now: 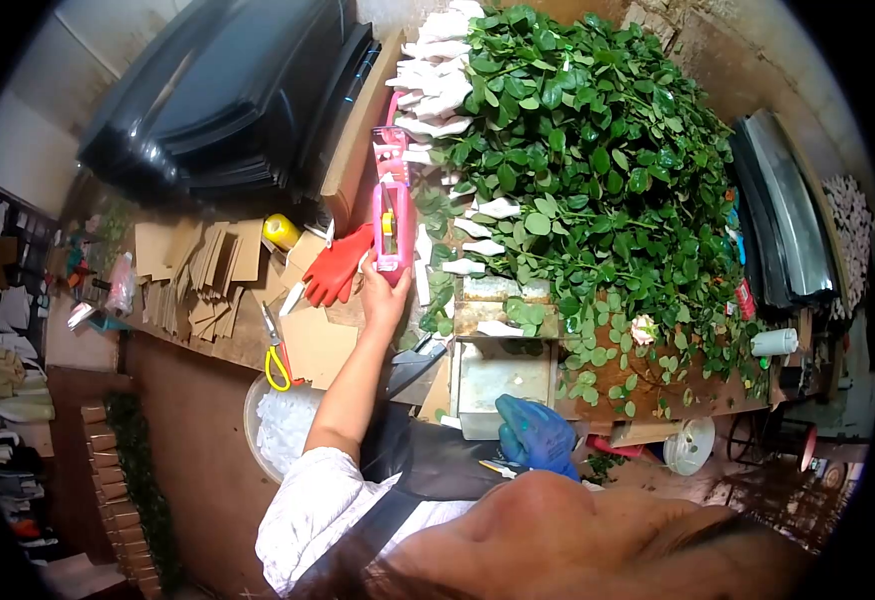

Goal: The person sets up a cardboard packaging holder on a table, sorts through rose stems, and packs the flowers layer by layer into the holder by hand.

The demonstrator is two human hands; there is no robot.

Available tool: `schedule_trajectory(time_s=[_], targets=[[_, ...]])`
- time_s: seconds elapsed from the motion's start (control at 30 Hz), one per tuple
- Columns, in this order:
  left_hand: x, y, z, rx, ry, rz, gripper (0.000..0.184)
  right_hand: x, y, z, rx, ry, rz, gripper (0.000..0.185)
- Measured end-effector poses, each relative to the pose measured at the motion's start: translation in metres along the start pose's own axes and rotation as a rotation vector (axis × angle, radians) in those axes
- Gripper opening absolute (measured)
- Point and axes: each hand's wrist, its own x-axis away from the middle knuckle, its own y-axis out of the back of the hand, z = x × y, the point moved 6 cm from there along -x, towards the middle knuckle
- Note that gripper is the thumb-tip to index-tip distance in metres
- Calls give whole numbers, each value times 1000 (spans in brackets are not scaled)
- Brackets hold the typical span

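Person's head occupies the lower edge, while fingers of the left hand clasp the lower end of the pink dispenser, upper centre, long axis running up-frame, the gloved right hand farther, finger closure indeterminate.

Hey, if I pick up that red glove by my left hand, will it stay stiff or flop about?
The red glove beside your left hand will probably flop, since its loose fingers lie splayed with nothing filling them. It looks likely to be light for its size, being thin-walled. Pushed, it would probably slide or bunch rather than roll, as it lies fairly flat.
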Motion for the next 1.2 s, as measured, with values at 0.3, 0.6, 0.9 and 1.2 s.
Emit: schedule_trajectory(time_s=[0.3,0.6,0.9,1.2], targets=[[-14,-17,6,-50,-20,-103,76,0,10,6,-17,5,-71,40],[-29,103,-56,21,-410,-405,53,-1,9,7,-89,7,-82,38],[-234,397,-144,-657,-728,-1187,50,0,21,19,-57,-6,-147,36],[-298,452,-159,-1193,-219,-655,20,9,7,10,53,-34,-126,38]])
